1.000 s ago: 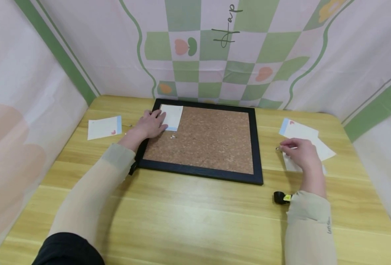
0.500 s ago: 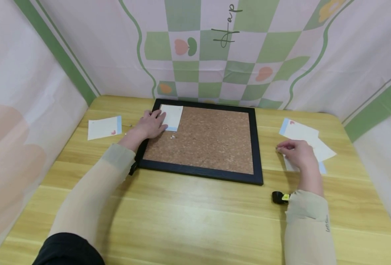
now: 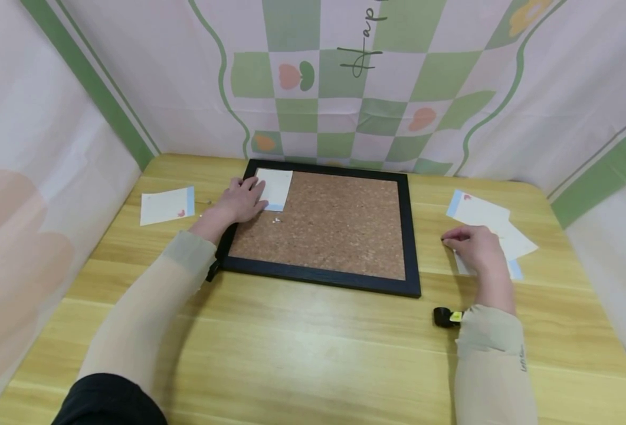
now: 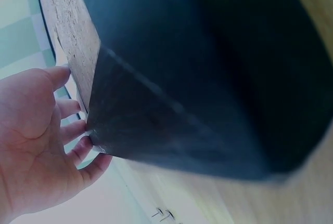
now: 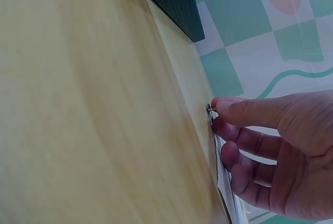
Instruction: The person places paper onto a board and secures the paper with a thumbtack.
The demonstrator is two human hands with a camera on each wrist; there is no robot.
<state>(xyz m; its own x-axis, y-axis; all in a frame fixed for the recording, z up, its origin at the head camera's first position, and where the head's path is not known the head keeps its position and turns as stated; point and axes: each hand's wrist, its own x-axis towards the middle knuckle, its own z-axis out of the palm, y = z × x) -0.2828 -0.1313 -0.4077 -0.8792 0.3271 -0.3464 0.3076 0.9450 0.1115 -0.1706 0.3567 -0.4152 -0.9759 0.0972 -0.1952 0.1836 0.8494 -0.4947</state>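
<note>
A black-framed cork board (image 3: pixel 339 230) lies on the wooden table. My left hand (image 3: pixel 241 199) rests with spread fingers over its upper left frame edge, the fingertips on a white card (image 3: pixel 278 188) with a blue strip in the corner of the cork. In the left wrist view the fingers (image 4: pixel 67 107) reach along the frame's edge. To the right of the board, my right hand (image 3: pixel 474 247) pinches a small metal thumbtack (image 5: pixel 210 108) between thumb and index finger, near the tabletop. Several overlapping cards (image 3: pixel 514 236) lie beneath and beside this hand, partly hidden by it.
Another white card (image 3: pixel 167 205) lies left of the board. Thumbtacks (image 4: pixel 166 215) stand on the table by the left hand. Small shiny bits (image 3: pixel 277 221) sit on the cork below the card. A patterned cloth (image 3: pixel 339 77) hangs behind the table.
My right hand has shifted slightly left, and the thumbtack at its fingertips shows less from above. My left hand has stayed in place on the card and frame.
</note>
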